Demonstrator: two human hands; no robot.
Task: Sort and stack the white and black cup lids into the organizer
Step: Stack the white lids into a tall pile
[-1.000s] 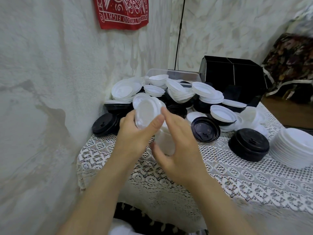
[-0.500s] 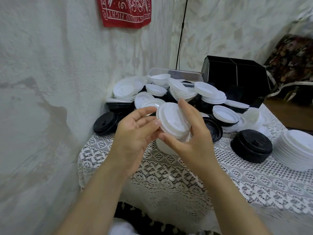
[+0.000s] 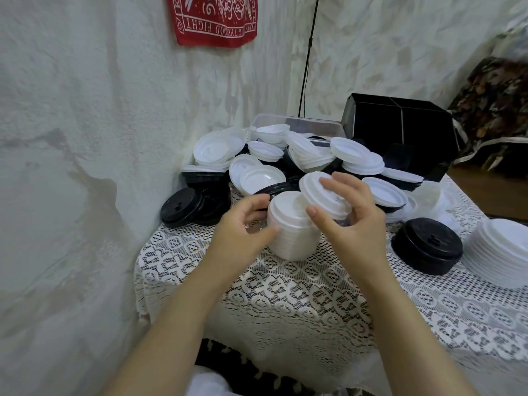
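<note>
Head view
Right hand (image 3: 353,224): pinches one white lid (image 3: 318,190), tilted, just over the stack.
Left hand (image 3: 243,227): curled round the white lid stack (image 3: 294,241), near the table's (image 3: 285,298) left edge.
Black organizer (image 3: 400,124): far edge.

red cloth (image 3: 213,20): cut off by the top edge, so its lettering reads only in part.
clear tub (image 3: 300,124): only the far rim shows behind the heap of lids (image 3: 257,155).
right-side stack (image 3: 503,250): cut by the right edge.
white lid (image 3: 314,187): near edge covered by the right hand (image 3: 351,224).
middle stack (image 3: 294,238): left side partly behind the left hand (image 3: 240,232).
cushion (image 3: 497,104): blurred, runs off the right edge.
</note>
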